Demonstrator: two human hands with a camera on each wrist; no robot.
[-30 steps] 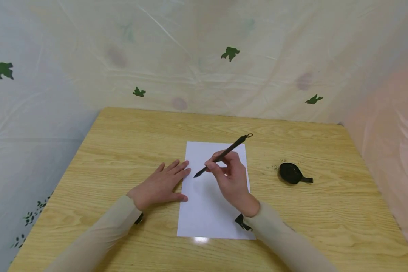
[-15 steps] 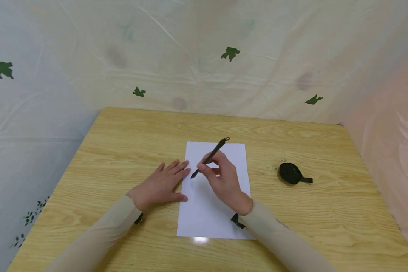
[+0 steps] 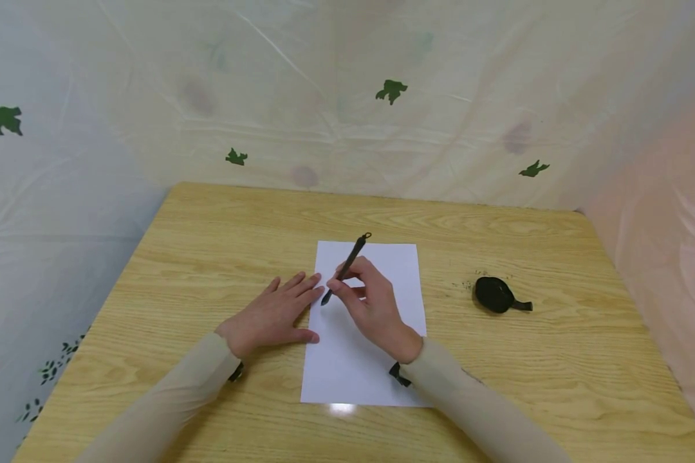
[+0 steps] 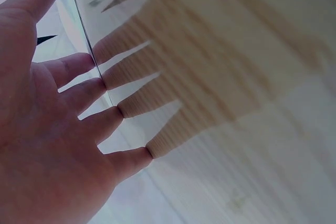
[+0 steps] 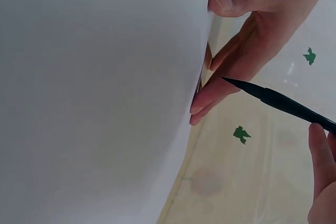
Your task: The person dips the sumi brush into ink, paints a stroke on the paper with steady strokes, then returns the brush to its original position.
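My right hand pinches a dark ink brush between thumb and fingers, over the upper left of a white sheet of paper. The brush slants, its looped end up and its pointed tip down. A gap shows between that tip and the sheet in the right wrist view, where the brush points toward the left hand. With fingers spread and straight, my left hand rests at the paper's left edge, thumb and fingertips on its margin. Its palm side fills the left of the left wrist view.
To the right of the paper, a small black dish with a short handle stands on the wooden table. Dark specks dot the wood beside it. Pale cloth with green bird shapes hangs behind the table and along its sides.
The right hand has moved left across the paper with the brush, which now stands steeper, its tip nearer the left fingertips. The left hand stays in place.
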